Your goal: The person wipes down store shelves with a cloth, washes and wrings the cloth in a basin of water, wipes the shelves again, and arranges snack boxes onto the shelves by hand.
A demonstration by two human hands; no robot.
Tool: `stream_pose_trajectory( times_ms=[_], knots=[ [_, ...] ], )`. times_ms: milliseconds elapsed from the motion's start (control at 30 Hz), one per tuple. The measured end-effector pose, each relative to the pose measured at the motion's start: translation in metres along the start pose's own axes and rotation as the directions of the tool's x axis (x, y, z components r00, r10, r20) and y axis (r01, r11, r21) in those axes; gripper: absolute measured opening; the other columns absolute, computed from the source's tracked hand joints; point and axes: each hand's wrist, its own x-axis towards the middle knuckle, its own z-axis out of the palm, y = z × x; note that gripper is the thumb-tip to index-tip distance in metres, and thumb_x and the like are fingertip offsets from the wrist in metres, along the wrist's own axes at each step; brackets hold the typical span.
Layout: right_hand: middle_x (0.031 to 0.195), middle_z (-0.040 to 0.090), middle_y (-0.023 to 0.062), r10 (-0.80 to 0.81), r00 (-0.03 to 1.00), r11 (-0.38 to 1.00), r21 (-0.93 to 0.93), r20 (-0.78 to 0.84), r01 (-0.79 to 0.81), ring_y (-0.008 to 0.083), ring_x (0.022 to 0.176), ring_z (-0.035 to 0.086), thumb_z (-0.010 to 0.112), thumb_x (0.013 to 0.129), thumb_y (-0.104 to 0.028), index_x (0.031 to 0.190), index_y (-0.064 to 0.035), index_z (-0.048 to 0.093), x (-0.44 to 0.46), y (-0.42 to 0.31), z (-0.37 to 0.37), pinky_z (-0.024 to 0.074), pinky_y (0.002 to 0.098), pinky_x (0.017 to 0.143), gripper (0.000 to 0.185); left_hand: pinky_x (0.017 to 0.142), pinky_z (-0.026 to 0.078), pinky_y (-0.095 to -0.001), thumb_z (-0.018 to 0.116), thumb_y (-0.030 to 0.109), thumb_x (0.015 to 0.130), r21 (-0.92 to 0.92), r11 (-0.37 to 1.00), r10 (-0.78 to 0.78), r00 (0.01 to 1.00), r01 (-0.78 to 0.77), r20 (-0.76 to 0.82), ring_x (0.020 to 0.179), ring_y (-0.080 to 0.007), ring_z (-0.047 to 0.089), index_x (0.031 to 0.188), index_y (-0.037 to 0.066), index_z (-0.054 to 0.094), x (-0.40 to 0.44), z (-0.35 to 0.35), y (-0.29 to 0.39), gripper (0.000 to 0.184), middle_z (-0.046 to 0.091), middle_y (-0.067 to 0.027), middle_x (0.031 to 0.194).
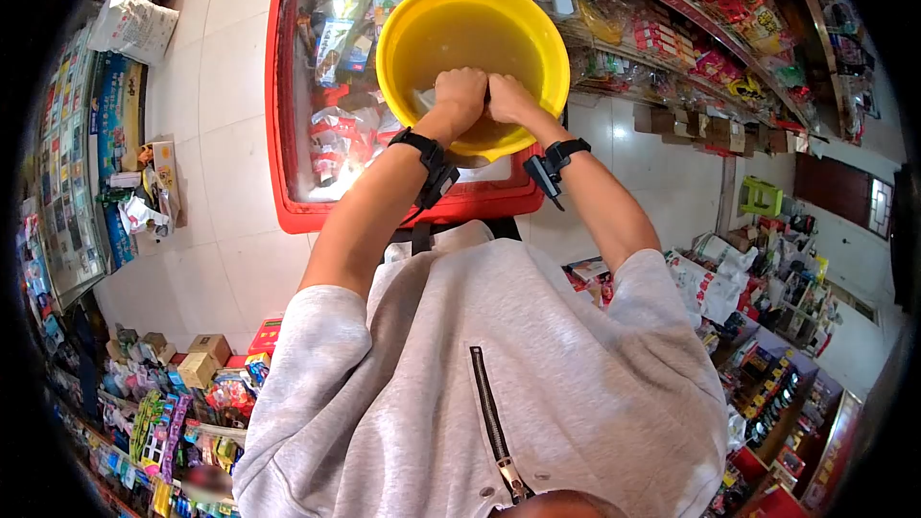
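A yellow plastic basin (552,48) holding murky brownish water rests on top of a red-framed glass-topped freezer (275,134). My left hand (460,94) and my right hand (511,99) are side by side over the near part of the basin, both closed into fists. Beside my left hand, low in the basin, shows a bit of pale cloth (423,98); most of it is hidden by the hands and the water. Each wrist wears a black strap with a small device.
Packaged goods (345,139) lie under the freezer's glass. Shelves of packets (662,38) stand at the right, and a glass display case (72,173) at the left. Cardboard boxes (204,360) and more stocked shelves are behind me. A green stool (760,196) stands farther right.
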Motion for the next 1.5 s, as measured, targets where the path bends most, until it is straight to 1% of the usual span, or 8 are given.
stream_pose_trajectory(
  times_ms=[633,833,1000,1100,1167,1200,1267,1500],
  knots=[
    [0.088,0.068,0.0253,-0.077,0.993,0.987,0.134,-0.091,0.089,0.042,0.088,0.066,0.063,0.073,-0.012,0.088,-0.0058,0.072,-0.002,0.021,-0.027,0.053,0.0487,0.08,0.019,0.082,0.055,-0.0465,0.07,0.03,0.078,-0.064,0.989,-0.117,0.977,0.131,0.178,0.097,-0.0366,0.068,0.11,0.007,0.068,-0.001,-0.035,-0.008,0.039,0.07,-0.02,0.107],
    [0.099,0.068,0.0262,0.155,0.97,0.988,0.05,-0.188,-0.148,0.043,0.089,0.067,0.064,0.075,-0.013,0.102,-0.0045,0.07,-0.001,0.033,-0.031,0.0532,0.0476,0.082,0.029,0.088,0.053,-0.0469,0.076,0.036,0.071,-0.177,0.962,-0.16,0.955,0.207,0.248,0.104,-0.0379,0.066,0.117,0.009,0.065,0.002,-0.032,-0.026,0.054,0.069,-0.0196,0.11],
    [0.102,0.069,0.0202,0.214,0.973,0.9,0.403,-0.085,-0.163,0.0339,0.094,0.068,0.066,0.079,-0.016,0.118,-0.0037,0.058,0.007,0.024,-0.019,0.0543,0.0442,0.081,0.042,0.089,0.052,-0.047,0.075,0.034,0.073,-0.311,0.916,-0.208,0.962,0.254,0.174,0.107,-0.04,0.064,0.117,0.0,0.061,0.027,0.009,-0.044,0.058,0.066,-0.0246,0.113],
    [0.103,0.068,0.0125,0.177,0.984,0.542,0.833,0.019,-0.114,0.0272,0.097,0.067,0.066,0.082,-0.018,0.116,-0.0067,0.06,0.025,0.031,0.008,0.056,0.0398,0.079,0.036,0.093,0.051,-0.0394,0.071,0.031,0.075,-0.543,0.763,-0.307,0.936,0.35,0.171,0.107,-0.0372,0.064,0.118,-0.006,0.058,0.031,0.014,-0.039,0.058,0.065,-0.0251,0.117],
    [0.109,0.066,0.0114,0.118,0.974,0.258,0.941,0.196,-0.22,0.0257,0.098,0.065,0.066,0.084,-0.018,0.122,-0.0077,0.056,0.013,0.014,-0.009,0.0558,0.0382,0.08,0.041,0.092,0.05,-0.0416,0.056,0.03,0.084,-0.917,0.095,-0.095,0.92,0.387,0.379,0.1,-0.0351,0.064,0.116,-0.003,0.058,0.031,0.017,-0.037,0.046,0.065,-0.0208,0.112],
    [0.114,0.063,0.0102,0.01,0.94,-0.04,0.94,0.34,-0.34,0.0243,0.1,0.063,0.065,0.085,-0.019,0.128,-0.0087,0.052,0.005,0.003,-0.02,0.0555,0.0366,0.081,0.046,0.092,0.05,-0.0416,0.056,0.03,0.084,-0.916,0.094,-0.097,0.92,0.389,0.381,0.1,-0.0351,0.064,0.116,-0.003,0.058,0.03,0.015,-0.034,0.046,0.065,-0.0208,0.112],
    [0.12,0.06,0.0114,0.019,0.955,0.003,0.955,0.295,-0.295,0.0248,0.105,0.061,0.066,0.085,-0.018,0.135,-0.0078,0.044,-0.009,-0.014,-0.033,0.0549,0.0373,0.083,0.056,0.094,0.047,-0.0416,0.039,0.027,0.089,-0.689,-0.58,0.112,0.88,0.435,0.462,0.099,-0.0325,0.061,0.12,0.003,0.057,0.025,0.003,-0.027,0.043,0.065,-0.0164,0.109],
    [0.125,0.055,0.0124,-0.02,0.995,0.425,0.902,0.096,-0.079,0.025,0.115,0.056,0.073,0.078,-0.01,0.144,-0.0044,0.032,0.0,0.003,-0.005,0.052,0.0335,0.087,0.078,0.093,0.047,-0.0433,0.039,0.03,0.088,-0.779,-0.401,0.009,0.853,0.481,0.522,0.1,-0.0323,0.06,0.118,0.005,0.059,0.015,-0.023,-0.025,0.044,0.064,-0.0142,0.112]
  ],
)
